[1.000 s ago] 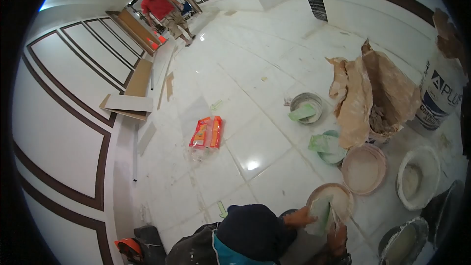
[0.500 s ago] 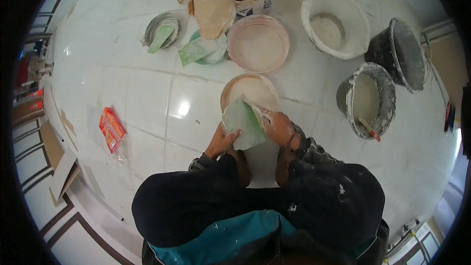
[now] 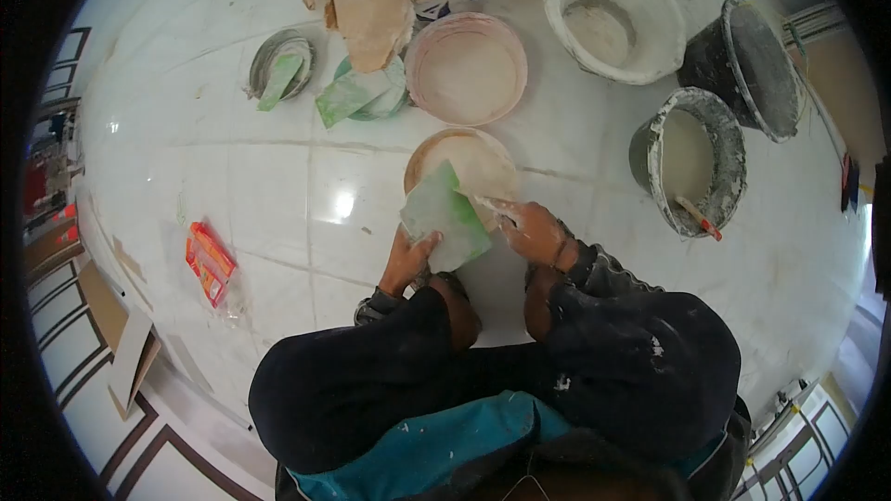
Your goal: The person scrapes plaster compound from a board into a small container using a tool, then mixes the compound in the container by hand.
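My left hand grips a flat green plastic scraper sheet by its lower left edge, thumb on top. Whitish paste coats much of the sheet, and brighter green shows along its right side. Beside that right edge is my right hand, a paste-smeared finger pointing toward the sheet and the other fingers curled. Whether something thin is in those fingers I cannot make out. Just beyond the sheet stands a round shallow basin with pale residue, partly covered by the sheet.
A pinkish basin, a green-rimmed dish and a metal bowl stand farther off. Behind is an open sack. At right are a white tub, a dark bucket and a bucket of liquid. A red-orange packet lies left.
The sheet has turned and tilted, its top corner now pointing up beyond my hands. My right hand has shifted slightly right, away from the sheet's upper edge. The view has moved a little.
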